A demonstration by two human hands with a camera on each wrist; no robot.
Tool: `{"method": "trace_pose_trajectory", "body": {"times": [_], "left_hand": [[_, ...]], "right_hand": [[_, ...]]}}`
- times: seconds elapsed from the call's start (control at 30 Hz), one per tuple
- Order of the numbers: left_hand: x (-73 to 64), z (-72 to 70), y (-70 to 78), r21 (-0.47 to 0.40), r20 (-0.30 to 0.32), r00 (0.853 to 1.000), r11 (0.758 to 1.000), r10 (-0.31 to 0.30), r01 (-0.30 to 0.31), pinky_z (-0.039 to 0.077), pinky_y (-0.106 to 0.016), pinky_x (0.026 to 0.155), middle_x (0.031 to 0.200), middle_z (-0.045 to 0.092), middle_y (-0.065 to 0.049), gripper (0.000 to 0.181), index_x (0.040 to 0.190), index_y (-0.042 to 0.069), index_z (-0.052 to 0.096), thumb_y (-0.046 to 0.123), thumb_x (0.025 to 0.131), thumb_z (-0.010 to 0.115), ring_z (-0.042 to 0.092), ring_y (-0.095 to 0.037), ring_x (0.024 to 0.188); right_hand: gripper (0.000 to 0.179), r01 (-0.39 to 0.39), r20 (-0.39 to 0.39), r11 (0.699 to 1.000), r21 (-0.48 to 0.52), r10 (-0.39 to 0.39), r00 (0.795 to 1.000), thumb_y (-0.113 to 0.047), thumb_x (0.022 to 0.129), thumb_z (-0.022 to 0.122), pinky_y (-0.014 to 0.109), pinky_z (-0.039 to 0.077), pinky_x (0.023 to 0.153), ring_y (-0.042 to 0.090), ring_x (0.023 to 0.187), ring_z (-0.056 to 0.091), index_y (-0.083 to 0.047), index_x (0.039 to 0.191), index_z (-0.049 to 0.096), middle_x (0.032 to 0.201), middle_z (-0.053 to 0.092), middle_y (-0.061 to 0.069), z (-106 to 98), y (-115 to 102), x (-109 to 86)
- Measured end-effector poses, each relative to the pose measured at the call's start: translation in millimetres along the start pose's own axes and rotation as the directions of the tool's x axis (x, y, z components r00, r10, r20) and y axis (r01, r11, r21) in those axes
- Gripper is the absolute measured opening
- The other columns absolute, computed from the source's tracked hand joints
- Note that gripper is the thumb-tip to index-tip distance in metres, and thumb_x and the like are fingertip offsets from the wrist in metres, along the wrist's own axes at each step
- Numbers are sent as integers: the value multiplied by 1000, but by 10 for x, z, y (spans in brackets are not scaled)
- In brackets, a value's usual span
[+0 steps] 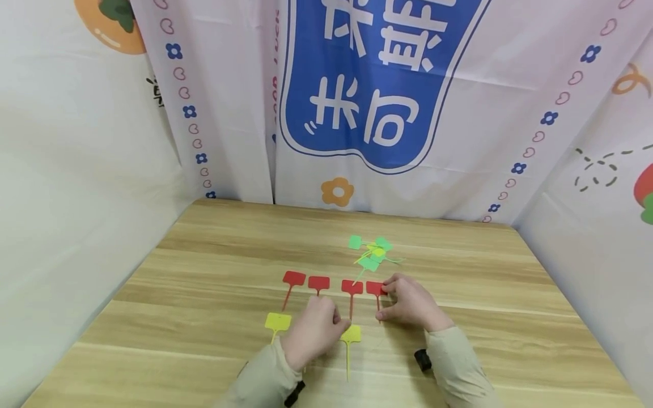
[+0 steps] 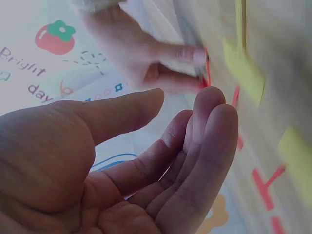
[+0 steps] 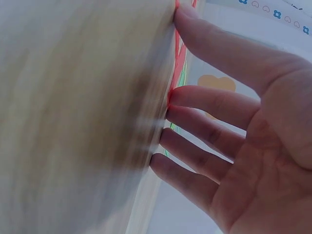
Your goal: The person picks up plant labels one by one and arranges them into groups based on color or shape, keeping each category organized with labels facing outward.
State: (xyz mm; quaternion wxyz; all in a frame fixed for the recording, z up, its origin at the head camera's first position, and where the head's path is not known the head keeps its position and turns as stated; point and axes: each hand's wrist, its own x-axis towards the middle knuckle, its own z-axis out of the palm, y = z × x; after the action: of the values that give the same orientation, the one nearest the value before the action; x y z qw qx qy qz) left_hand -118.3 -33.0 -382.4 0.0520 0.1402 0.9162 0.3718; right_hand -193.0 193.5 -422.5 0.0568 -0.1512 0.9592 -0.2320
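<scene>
Head view: right hand [image 1: 412, 300], fingers parted, touches a red tag [image 1: 374, 288] at head and stem, likely to steady it; leftward, left hand [image 1: 313, 333] curls loosely, empty.

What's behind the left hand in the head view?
A red tag shows its broad end just beyond the left hand; its lower stem is covered. Anything else behind is hidden.

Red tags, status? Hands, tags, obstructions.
Right hand touching rightmost red tag. Left hand holding nothing, near yellow tags. Four red tags in a row. Nearest green tag reaches third from left.
</scene>
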Motion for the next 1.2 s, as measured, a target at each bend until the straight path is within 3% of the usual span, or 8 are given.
{"method": "trace_pose_trajectory", "body": {"times": [0.23,0.43,0.57,0.67,0.9,1.1,1.2], "left_hand": [[319,-226,46,135,-1,1000,990,29,-28,22,-18,35,39,23,10,55,45,13,38,14,89,72,25,-4,33],[592,-359,80,235,44,998,972,-37,26,23,-20,35,40,24,7,51,49,11,40,15,90,69,26,-8,33],[799,-405,61,278,60,998,961,-5,-12,27,-21,37,47,29,4,47,53,11,39,13,88,70,27,-8,38],[980,-403,17,331,79,997,943,-3,-23,30,-22,40,51,33,3,43,56,12,39,11,86,70,31,-8,41],[1374,-362,-62,436,155,980,899,-124,45,33,-24,43,58,40,0,32,63,11,44,6,84,67,38,-11,48],[1648,-248,-114,474,167,979,880,-120,27,43,-26,50,78,58,-4,11,79,8,58,6,83,69,51,-16,60],[1756,-153,-117,493,168,980,870,-106,10,46,-27,52,80,61,-4,8,82,9,62,8,85,69,54,-16,64]], "right_hand": [[61,7,-12,1000,-1,-7,1000,-30,67,93,46,46,96,31,113,57,3,113,71,122,61,7,2,6,7],[62,0,-11,1000,-9,0,1000,-30,68,92,46,45,97,31,115,56,3,115,71,124,61,7,-2,22,15],[63,-4,-13,1000,0,4,1000,-32,67,92,45,45,97,30,115,56,2,115,71,124,61,6,-2,34,23],[63,-3,-17,1000,13,4,1000,-32,66,93,45,45,97,30,114,56,2,115,71,124,61,6,1,43,24],[61,18,-17,1000,-2,-18,1000,-31,66,93,45,45,97,30,113,57,3,113,72,122,62,7,8,51,16],[60,36,-19,999,-19,-36,999,-31,66,93,46,46,95,31,110,59,3,111,73,120,63,9,-7,41,17],[60,29,-20,999,-14,-30,999,-31,65,93,46,46,95,31,110,58,2,111,73,120,63,9,-14,39,8]]}}
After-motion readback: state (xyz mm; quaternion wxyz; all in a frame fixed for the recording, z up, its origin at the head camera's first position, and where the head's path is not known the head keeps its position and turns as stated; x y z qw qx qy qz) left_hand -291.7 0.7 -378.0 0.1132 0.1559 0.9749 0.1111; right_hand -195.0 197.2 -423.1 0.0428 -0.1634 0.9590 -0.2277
